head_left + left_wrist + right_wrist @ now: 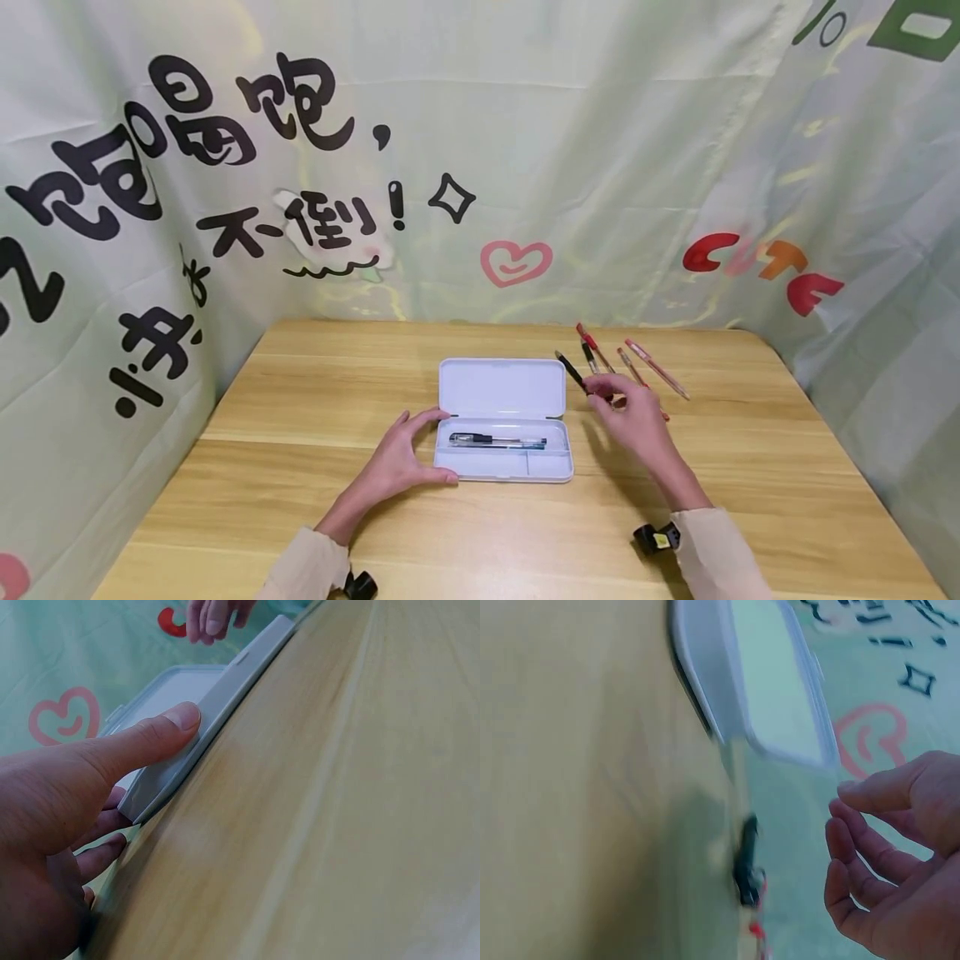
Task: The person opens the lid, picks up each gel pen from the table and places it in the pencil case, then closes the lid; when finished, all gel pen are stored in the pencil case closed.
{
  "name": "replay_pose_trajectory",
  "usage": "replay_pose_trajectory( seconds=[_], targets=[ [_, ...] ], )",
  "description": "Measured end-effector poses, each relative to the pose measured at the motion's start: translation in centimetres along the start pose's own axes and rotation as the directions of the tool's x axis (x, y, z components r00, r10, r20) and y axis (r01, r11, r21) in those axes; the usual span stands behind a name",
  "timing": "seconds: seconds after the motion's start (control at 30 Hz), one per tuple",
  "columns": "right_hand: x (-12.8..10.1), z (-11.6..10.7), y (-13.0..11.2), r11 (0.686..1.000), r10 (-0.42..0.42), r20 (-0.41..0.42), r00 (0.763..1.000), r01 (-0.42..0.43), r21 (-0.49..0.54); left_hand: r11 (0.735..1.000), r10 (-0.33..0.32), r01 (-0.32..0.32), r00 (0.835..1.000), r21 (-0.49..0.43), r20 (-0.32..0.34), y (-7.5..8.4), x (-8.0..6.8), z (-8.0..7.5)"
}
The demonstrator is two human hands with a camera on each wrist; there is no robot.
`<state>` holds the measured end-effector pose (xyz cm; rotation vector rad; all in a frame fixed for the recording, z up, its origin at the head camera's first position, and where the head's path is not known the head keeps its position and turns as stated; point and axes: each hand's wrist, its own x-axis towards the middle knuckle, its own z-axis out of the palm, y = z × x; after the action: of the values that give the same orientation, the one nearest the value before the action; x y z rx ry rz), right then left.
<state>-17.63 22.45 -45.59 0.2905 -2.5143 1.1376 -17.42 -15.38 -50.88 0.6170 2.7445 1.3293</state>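
Note:
An open white pencil case (551, 472) lies mid-table with its lid (501, 387) raised at the back. One black pen (497, 440) lies inside it. My left hand (448, 445) holds the case's left end, its thumb (176, 724) on the front wall (217, 712) and its fingers at the far corner. My right hand (603, 387) hovers to the right of the case over several loose pens, fingers loosely curled and holding nothing. Nearest to it is a black pen (570, 369), blurred in the right wrist view (746, 859) below the hand (840, 814).
Red pens (592, 342) and pink-red pens (656, 367) lie fanned at the back right of the wooden table (300, 500). A printed green cloth (600, 167) hangs close round the table's back and sides.

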Motion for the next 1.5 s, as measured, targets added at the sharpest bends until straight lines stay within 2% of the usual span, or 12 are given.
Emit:
replay_pose_trajectory(
  seconds=[0.17, 0.37, 0.6, 0.7, 0.97, 1.1, 1.37, 1.5],
  targets=[
    [0.2, -2.7, 2.1, 0.994, 0.102, -0.104, 0.989, -0.107, -0.036, 1.0, -0.003, 0.003, 1.0, -0.01, 0.008, -0.2, -0.1, 0.1],
    [0.2, -5.4, 5.1, 0.972, 0.227, -0.187, 0.956, -0.235, -0.022, 1.0, -0.007, 0.007, 1.0, -0.005, -0.008, -0.4, -0.3, 0.2],
    [-0.4, -7.3, 8.6, 0.925, 0.365, -0.194, 0.911, -0.378, -0.033, 1.0, 0.01, -0.01, 1.0, 0.015, 0.001, -0.3, 0.0, 0.0],
    [-0.5, -7.5, 9.4, 0.915, 0.383, -0.173, 0.907, -0.398, -0.059, 1.0, 0.016, -0.016, 1.0, 0.021, 0.007, -0.2, 0.1, -0.1],
    [-0.4, -7.3, 10.5, 0.915, 0.373, -0.114, 0.921, -0.386, -0.12, 1.0, 0.023, -0.023, 1.0, 0.019, 0.007, -0.1, 0.1, -0.1],
    [-0.2, -7.0, 10.8, 0.915, 0.361, -0.127, 0.924, -0.377, -0.145, 1.0, 0.018, -0.018, 1.0, 0.009, 0.004, -0.2, 0.0, 0.0],
    [0.1, -6.8, 10.8, 0.889, 0.394, -0.166, 0.904, -0.421, -0.183, 1.0, 0.018, -0.018, 1.0, 0.014, 0.0, -0.1, 0.1, 0.0],
    [0.3, -6.7, 10.7, 0.886, 0.393, -0.178, 0.902, -0.423, -0.188, 1.0, 0.014, -0.014, 1.0, 0.011, -0.002, -0.1, 0.1, 0.0]
  ],
)
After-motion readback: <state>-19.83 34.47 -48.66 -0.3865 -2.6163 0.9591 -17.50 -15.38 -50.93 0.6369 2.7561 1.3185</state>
